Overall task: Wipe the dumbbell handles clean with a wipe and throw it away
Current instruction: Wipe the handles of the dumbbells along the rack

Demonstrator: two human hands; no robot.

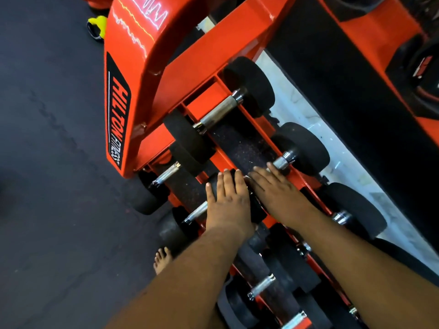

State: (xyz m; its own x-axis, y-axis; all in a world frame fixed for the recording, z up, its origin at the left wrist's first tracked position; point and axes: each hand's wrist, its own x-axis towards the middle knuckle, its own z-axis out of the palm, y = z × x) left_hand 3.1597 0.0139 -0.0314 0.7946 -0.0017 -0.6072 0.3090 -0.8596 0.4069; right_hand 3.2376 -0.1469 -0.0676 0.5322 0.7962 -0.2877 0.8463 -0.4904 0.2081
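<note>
Head view, and we're looking down on the big orange dumbbell rack (166, 74), its tiers stepping away from us over the dark rubber floor (47, 138). Largest of the loads in clear sight is the top dumbbell (218, 112), black heads either end, knurled steel handle bare between them. Next one down is the dumbbell (299, 150) we're working on, only the far end of its handle (281, 162) showing. Our left hand (228, 200) lies flat on its near black head, fingers straight, gripping nothing. Our right hand (273, 186) covers the handle, fingers stretched along the bar and pressing down. No wipe visible from here; it may be under that right palm, but we can't tell.

How will it handle? We'd judge the dumbbell heavy and rigid, unlikely to roll in its cradle, so no need to lift it. The knurling should grab a soft wipe rather than let it slide. Best hold: wrap the wipe round mid-handle, steady the head with the left.
</note>
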